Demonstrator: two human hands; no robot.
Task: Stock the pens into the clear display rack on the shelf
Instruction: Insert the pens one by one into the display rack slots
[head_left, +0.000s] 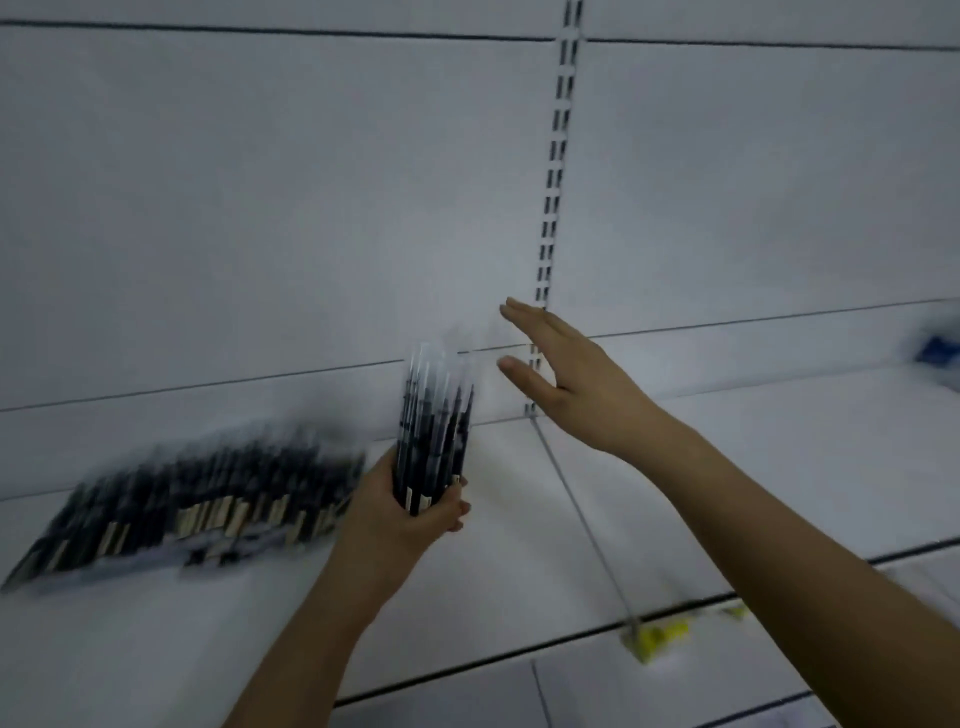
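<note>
My left hand (410, 512) grips a bundle of dark pens (436, 426) by their lower ends, held upright over the white shelf (519, 545). To its left, a long row of dark pens with pale labels (197, 499) fills what looks like the clear display rack, blurred by motion. My right hand (571, 379) is raised to the right of the bundle, fingers stretched out and apart, holding nothing. It is not touching the pens.
A slotted metal upright (553, 182) runs down the white back panel. A thin divider line (582, 519) crosses the shelf. A yellow tag (657, 636) sits at the shelf's front edge. A blurred blue object (937, 351) lies at far right.
</note>
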